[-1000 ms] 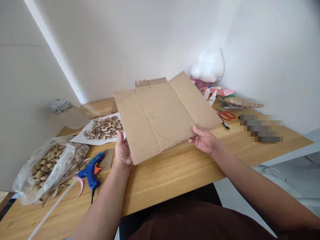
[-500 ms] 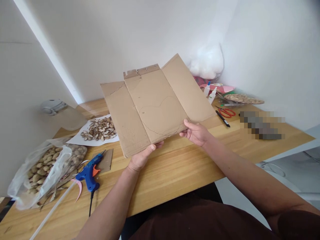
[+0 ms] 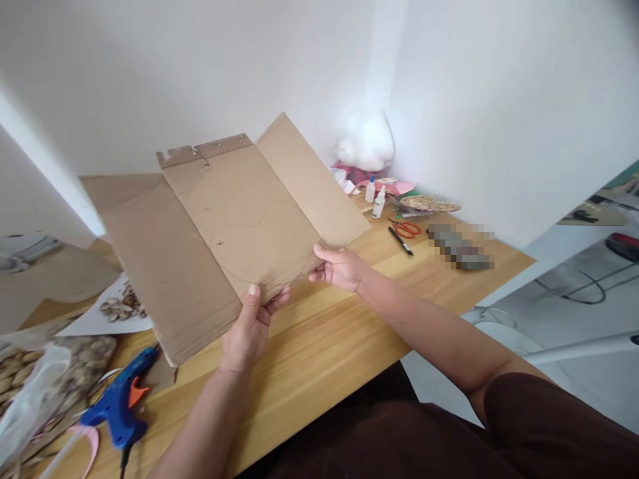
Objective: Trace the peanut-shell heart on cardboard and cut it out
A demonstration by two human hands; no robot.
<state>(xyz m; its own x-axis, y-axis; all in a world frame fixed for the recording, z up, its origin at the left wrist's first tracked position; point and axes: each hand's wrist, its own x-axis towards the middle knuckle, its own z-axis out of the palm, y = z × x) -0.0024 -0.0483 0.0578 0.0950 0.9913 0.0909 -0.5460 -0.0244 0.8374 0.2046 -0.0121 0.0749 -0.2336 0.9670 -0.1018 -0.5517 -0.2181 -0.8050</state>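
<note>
Cardboard sheet point(image 3: 219, 233) held tilted up off the table point(image 3: 319, 346), left hand point(image 3: 247, 329) grip pinched on its near edge, right hand point(image 3: 339, 266) grip clamped further right; I judge inspection underway, next likely turning it, scissors point(image 3: 407, 229) far right.

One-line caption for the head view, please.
Left hand and right hand hold a flattened cardboard sheet above a wooden table, blue glue gun nearby.
</note>
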